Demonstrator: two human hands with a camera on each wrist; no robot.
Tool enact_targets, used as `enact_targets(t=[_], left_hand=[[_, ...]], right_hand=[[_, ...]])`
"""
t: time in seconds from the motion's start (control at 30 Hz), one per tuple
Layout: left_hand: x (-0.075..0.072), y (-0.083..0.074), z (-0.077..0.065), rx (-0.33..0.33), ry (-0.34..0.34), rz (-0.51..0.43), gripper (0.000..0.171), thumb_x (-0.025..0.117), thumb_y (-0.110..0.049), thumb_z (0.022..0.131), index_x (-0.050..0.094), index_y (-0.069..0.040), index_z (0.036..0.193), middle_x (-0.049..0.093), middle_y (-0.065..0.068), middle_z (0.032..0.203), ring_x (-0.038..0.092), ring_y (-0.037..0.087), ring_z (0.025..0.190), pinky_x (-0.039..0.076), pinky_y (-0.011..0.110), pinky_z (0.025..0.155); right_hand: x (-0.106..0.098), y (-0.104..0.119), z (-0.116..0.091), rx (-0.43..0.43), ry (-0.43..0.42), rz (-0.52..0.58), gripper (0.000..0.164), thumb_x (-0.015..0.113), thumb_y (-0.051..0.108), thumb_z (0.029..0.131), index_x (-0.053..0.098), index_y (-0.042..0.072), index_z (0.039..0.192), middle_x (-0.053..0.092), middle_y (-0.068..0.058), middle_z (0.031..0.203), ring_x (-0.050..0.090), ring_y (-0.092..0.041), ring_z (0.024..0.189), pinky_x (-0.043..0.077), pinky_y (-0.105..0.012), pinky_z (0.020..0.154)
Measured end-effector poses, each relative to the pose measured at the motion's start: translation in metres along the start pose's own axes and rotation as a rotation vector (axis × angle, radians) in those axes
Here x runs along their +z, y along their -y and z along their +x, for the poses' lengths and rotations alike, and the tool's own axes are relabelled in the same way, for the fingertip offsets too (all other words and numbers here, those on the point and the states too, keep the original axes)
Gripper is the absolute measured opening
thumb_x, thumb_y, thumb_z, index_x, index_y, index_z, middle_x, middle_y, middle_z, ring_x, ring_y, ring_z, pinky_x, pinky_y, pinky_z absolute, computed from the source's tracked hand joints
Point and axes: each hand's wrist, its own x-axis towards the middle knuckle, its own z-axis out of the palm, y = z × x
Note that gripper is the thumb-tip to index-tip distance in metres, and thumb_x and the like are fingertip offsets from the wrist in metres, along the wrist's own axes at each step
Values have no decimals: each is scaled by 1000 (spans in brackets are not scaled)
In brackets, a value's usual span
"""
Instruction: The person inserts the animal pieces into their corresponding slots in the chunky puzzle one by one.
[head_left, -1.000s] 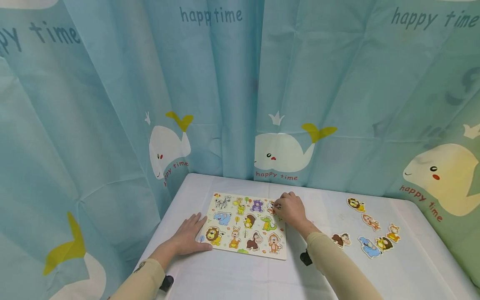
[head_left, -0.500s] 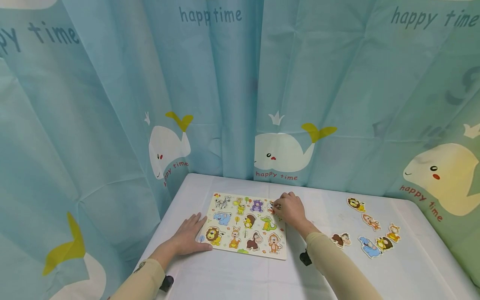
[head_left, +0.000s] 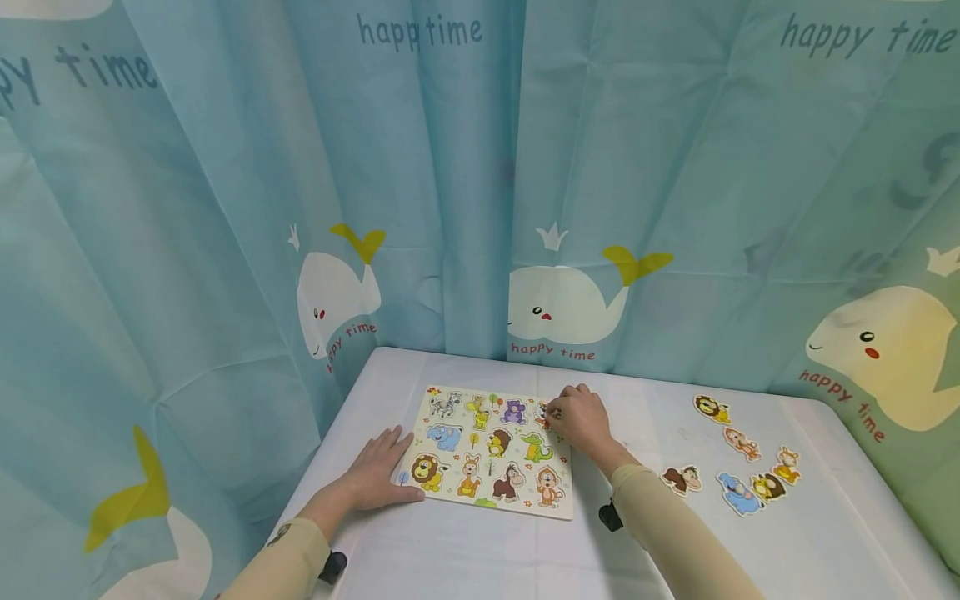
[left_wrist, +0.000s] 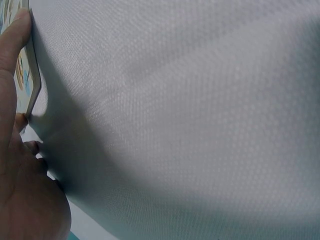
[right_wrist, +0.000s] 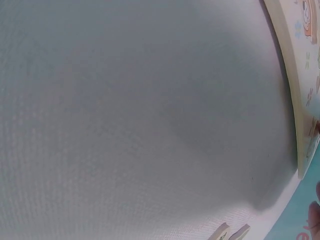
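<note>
A wooden animal puzzle board [head_left: 480, 450] lies flat on the table. My left hand [head_left: 378, 475] rests at its left side, fingers fairly straight along the edge and thumb at the front corner. In the left wrist view the thumb [left_wrist: 17, 40] overlaps the board's edge. At the board's far right corner, my right hand [head_left: 585, 421] bends its fingers down and pinches a tiger puzzle piece [head_left: 542, 414], mostly hidden behind them. Pictures of a zebra, a giraffe, a purple bear, a crocodile and several other animals show on the board.
Loose puzzle pieces lie to the right: a lion [head_left: 711, 409], a monkey [head_left: 742, 443], a kangaroo [head_left: 787, 465], a hedgehog [head_left: 768, 487], an elephant [head_left: 739, 495] and a gorilla [head_left: 682, 480]. A blue whale-print curtain [head_left: 465, 167] hangs behind the white-covered table [head_left: 465, 558].
</note>
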Motion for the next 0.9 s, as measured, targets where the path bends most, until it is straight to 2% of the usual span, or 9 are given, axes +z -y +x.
enact_targets(t=[0.5, 0.9], left_hand=[[-1, -1, 2, 7, 3, 2, 109, 80, -59, 79, 31, -5, 160, 18, 21, 168, 12, 42, 155, 11, 56, 126], [-1, 0, 1, 9, -1, -5, 111, 80, -61, 79, 31, -5, 160, 18, 21, 168, 11, 42, 154, 10, 57, 126]], right_hand=[[1, -1, -1, 21, 11, -13, 5, 81, 24, 88, 83, 20, 90, 64, 2, 89, 50, -20, 85, 46, -39, 72], [-1, 2, -3, 24, 11, 22, 5, 82, 21, 89, 84, 17, 91, 65, 1, 87, 51, -20, 83, 48, -40, 72]])
